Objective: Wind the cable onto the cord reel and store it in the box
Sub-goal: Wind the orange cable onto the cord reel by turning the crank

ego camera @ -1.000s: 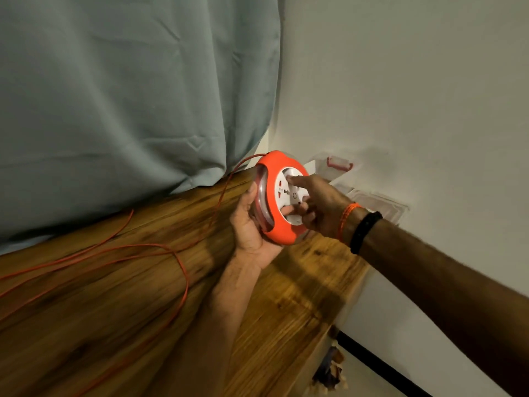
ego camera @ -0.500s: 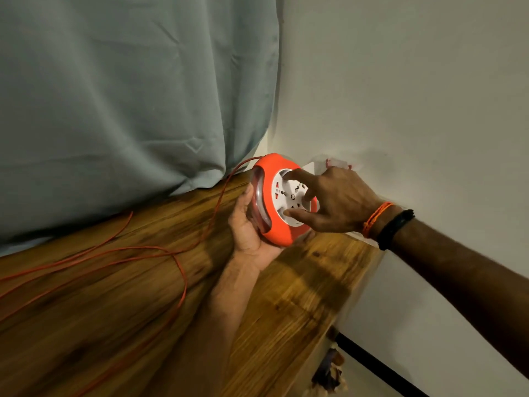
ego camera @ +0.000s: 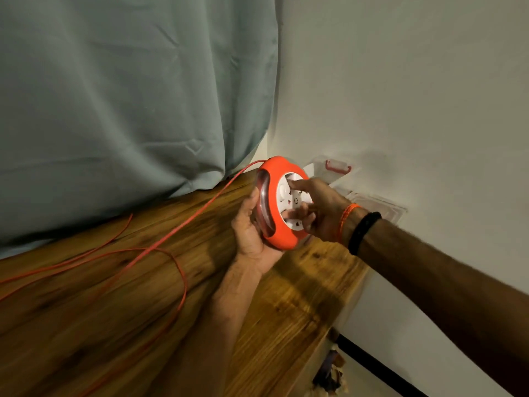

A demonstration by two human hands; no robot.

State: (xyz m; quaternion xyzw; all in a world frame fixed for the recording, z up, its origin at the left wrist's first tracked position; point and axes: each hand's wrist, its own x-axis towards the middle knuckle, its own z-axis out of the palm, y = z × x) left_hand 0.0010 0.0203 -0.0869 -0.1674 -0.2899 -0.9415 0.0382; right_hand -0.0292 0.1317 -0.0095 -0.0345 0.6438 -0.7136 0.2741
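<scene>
Your left hand [ego camera: 252,233] grips the orange reel [ego camera: 282,204] upright above the table [ego camera: 300,296]; your right hand [ego camera: 320,210] pinches its white hub; cable [ego camera: 183,227] trails left.

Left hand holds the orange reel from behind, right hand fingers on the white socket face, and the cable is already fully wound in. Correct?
Not quite. In the head view the left hand holds the reel and the right hand is on its white face, but the cable is not wound in: it trails in loose loops across the wooden table.
</scene>
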